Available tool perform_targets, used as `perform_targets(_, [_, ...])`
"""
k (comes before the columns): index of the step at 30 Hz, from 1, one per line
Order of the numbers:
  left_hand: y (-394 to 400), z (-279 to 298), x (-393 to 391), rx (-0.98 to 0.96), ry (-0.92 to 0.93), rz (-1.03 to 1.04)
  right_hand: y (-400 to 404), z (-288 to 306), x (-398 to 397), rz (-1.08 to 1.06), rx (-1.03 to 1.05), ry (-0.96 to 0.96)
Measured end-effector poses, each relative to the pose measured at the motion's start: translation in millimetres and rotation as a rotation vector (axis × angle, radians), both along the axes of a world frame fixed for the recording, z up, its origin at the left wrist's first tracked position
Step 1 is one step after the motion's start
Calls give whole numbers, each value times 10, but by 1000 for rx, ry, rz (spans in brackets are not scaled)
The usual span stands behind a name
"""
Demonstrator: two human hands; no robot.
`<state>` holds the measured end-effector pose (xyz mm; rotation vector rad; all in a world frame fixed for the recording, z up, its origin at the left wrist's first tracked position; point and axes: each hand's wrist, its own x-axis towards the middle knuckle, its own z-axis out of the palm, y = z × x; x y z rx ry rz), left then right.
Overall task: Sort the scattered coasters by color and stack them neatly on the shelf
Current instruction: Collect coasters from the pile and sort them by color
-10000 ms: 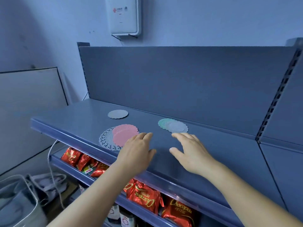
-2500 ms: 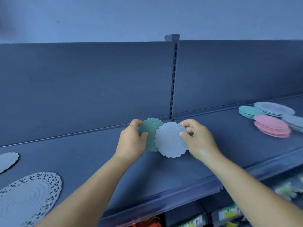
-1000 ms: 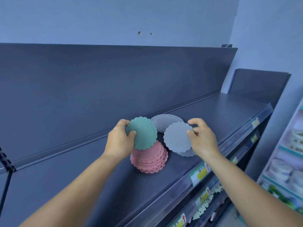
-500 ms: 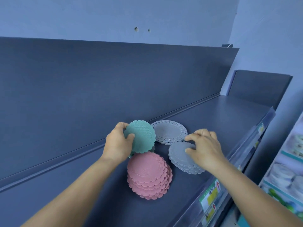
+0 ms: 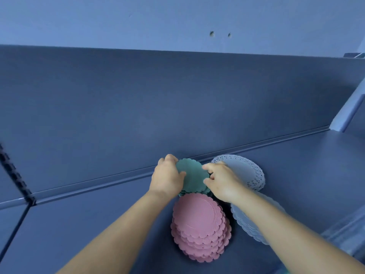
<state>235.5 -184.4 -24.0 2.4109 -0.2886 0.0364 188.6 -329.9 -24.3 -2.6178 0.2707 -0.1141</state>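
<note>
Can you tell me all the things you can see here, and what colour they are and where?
Green coasters: a small stack, green, at the back of the shelf, between both hands.
Pink coasters: one stack, pink, in front of the green ones.
Grey coasters: one stack, pale grey, right of the pink, partly under the right arm.
Lace doilies: one stack, whitish, back right.
Shelf: one, dark blue-grey.
Wall: light blue, two small holes.
Left hand: holds the green coasters' left edge.
Right hand: holds their right edge.

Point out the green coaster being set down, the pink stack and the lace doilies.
green coaster (image 5: 192, 177): head view, middle of its top face.
pink stack (image 5: 198, 213): head view, top coaster's face.
lace doilies (image 5: 247, 171): head view, bare top surface near the perforated rim.
</note>
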Motion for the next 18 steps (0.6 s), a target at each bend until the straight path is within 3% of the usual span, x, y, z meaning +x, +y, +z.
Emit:
perform_targets(3, [-10, -57, -3, 201, 37, 0, -27, -19, 25, 92, -159, 18])
perform_targets(9, [12, -10, -112, 384, -30, -14, -30, 3, 18, 196, -337, 7])
perform_targets(18, [585, 105, -528, 488, -187, 48, 462, 182, -207, 335, -291, -99])
